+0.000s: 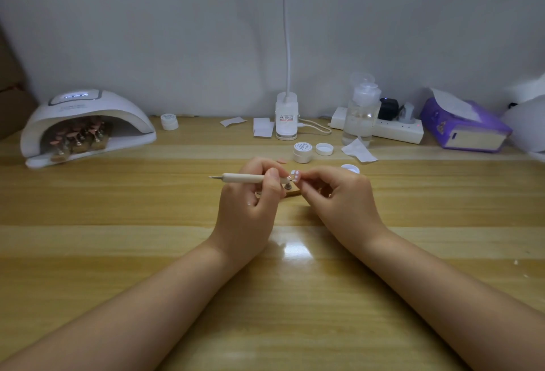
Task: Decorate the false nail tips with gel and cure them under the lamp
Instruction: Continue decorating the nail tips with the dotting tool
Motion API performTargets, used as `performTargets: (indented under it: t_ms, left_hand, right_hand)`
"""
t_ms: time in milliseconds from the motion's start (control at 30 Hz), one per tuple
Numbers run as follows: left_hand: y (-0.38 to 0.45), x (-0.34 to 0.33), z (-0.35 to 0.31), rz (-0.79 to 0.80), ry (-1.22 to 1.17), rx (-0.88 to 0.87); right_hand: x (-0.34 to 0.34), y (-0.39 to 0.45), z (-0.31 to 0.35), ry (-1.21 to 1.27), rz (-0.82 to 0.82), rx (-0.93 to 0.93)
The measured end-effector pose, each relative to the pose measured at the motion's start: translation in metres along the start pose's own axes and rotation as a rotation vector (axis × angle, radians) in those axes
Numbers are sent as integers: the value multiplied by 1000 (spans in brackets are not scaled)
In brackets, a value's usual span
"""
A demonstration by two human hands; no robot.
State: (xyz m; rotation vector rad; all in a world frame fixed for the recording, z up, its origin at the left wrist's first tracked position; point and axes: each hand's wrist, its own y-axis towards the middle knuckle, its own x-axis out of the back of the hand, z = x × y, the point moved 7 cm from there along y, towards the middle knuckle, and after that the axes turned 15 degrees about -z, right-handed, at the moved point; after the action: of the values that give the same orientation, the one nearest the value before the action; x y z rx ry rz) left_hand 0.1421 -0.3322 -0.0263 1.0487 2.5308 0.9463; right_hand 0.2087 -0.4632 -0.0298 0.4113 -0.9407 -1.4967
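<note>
Resting between both grips, nail tip (295, 175)

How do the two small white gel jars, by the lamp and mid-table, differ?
The jar by the lamp stands at the table's back edge near the curing lamp, with nothing loose beside it. The mid-table jar sits nearer the hands, printed top visible, a loose white lid beside it. Both are small, white and round.
</note>
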Motion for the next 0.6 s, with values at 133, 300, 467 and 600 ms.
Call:
performTargets:
  t_ms: [133, 300, 467, 600]
  left_hand:
    - [0, -1, 1, 4, -3, 12]
    - [0, -1, 0, 1, -14, 11]
    - [0, 0, 0, 4, -13, 8]
    - [-1, -1, -1, 8, -17, 3]
  right_hand:
    - [0, 0, 1, -1, 0, 7]
    - [-1, 0, 0, 1, 6, 6]
    - [0, 1, 0, -3, -4, 16]
    - [-1, 0, 1, 3, 5, 17]
